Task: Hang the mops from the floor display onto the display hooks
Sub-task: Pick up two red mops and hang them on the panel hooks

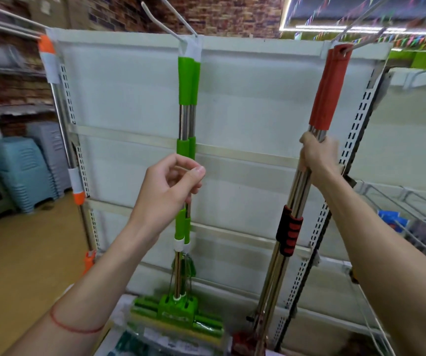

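Note:
Two green-handled mops [186, 104] hang side by side from the middle hook [171, 20], and their green sponge heads [178, 317] are low near the shelf base. My left hand [167, 191] is in front of their steel shafts, fingers curled loosely with thumb and forefinger close; I cannot tell whether it touches a shaft. Red-handled mops [331, 88] hang tilted from the right hook [355, 28]. My right hand [318, 158] grips the front one's steel shaft just below the red sleeve. A black-and-red foam grip [289, 231] sits lower down.
A white back panel [245, 104] with slotted uprights [358, 129] stands behind the mops. An orange-trimmed mop [63, 119] hangs at the left edge. Stacked plastic stools [24, 170] stand on the floor to the left. Wire shelving [412, 209] is on the right.

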Motion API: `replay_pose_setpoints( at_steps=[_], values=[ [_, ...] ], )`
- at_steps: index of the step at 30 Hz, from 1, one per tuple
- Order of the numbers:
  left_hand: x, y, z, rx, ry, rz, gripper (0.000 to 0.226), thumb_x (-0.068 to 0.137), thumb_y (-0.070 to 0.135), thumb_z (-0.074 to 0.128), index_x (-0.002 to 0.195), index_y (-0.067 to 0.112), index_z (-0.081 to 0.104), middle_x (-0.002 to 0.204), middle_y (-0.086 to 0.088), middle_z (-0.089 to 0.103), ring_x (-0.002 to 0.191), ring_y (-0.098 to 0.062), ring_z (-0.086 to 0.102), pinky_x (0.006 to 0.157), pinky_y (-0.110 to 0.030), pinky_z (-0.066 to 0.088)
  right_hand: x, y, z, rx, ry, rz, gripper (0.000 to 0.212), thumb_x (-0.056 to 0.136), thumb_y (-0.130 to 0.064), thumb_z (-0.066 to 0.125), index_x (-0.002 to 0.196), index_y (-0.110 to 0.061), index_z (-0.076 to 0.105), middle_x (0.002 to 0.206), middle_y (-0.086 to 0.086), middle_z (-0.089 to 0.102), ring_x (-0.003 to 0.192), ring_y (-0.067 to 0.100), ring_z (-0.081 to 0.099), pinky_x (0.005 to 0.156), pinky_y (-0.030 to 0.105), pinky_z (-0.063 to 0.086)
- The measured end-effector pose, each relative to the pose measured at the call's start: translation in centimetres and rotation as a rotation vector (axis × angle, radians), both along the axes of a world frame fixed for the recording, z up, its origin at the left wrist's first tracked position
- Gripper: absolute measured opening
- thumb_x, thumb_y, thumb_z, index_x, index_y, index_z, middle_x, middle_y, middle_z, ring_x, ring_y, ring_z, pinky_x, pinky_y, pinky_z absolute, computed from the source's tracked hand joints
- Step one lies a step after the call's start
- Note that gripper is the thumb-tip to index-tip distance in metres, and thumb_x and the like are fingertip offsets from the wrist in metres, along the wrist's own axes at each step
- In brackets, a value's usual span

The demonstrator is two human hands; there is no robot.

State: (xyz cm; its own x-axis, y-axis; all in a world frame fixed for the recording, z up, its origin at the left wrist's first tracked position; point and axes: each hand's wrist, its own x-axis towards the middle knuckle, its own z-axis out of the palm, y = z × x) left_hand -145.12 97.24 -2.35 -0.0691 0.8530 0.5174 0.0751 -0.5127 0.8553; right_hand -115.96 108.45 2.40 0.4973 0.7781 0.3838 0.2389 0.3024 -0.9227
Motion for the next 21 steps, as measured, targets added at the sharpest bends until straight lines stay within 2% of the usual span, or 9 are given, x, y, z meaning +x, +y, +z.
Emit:
replay_pose_setpoints(
  at_steps=[4,11,13,17,21],
  values=[
    [0.1,0.4,-0.3,-0.017,0.006,0.02,0.005,0.096,0.018,0.069,0.093,0.014,0.07,0.071,0.005,0.07,0.069,-0.007,0.066,0.062,-0.028,0.055,0.0,0.6,-0.1,0.014,0.001,0.005,0.019,0.09,-0.01,0.053,0.073,-0.017,0.049,0.056,0.004,0.039,0.032,0.01,0.037,0.035,0.02,0.032],
    [0.4,0.2,-0.2,-0.025,0.002,0.044,0.006,0.096,0.02,0.069,0.093,0.015,0.07,0.072,0.004,0.071,0.069,-0.006,0.066,0.062,-0.026,0.055,0.1,0.6,-0.2,0.014,0.05,0.067,0.025,0.09,-0.009,0.054,0.071,-0.021,0.041,0.054,-0.001,0.034,0.037,0.012,0.032,0.042,0.025,0.031],
    [0.4,0.0,0.0,-0.023,-0.003,0.052,0.006,0.096,0.02,0.069,0.093,0.015,0.07,0.074,0.001,0.07,0.068,-0.006,0.066,0.061,-0.026,0.054,0.4,0.4,-0.2,0.002,0.037,0.079,0.025,0.091,-0.012,0.056,0.072,-0.021,0.042,0.054,-0.001,0.036,0.039,0.013,0.036,0.044,0.028,0.034],
    [0.3,-0.7,0.0,-0.022,0.006,0.064,0.007,0.097,0.021,0.069,0.094,0.015,0.07,0.076,-0.002,0.07,0.07,-0.007,0.066,0.064,-0.028,0.055,0.6,-0.4,-0.4,-0.014,-0.092,0.062,0.012,0.093,-0.02,0.059,0.083,-0.013,0.056,0.069,0.008,0.058,0.055,0.018,0.055,0.052,0.028,0.043],
    [0.1,-1.5,0.3,-0.02,0.01,0.069,0.008,0.097,0.021,0.068,0.095,0.013,0.07,0.078,-0.002,0.07,0.07,-0.006,0.066,0.064,-0.027,0.055,1.0,-1.7,-0.8,-0.058,-0.206,0.038,0.014,0.094,-0.025,0.061,0.088,-0.014,0.053,0.077,0.004,0.052,0.07,0.019,0.048,0.062,0.031,0.035]
  ],
)
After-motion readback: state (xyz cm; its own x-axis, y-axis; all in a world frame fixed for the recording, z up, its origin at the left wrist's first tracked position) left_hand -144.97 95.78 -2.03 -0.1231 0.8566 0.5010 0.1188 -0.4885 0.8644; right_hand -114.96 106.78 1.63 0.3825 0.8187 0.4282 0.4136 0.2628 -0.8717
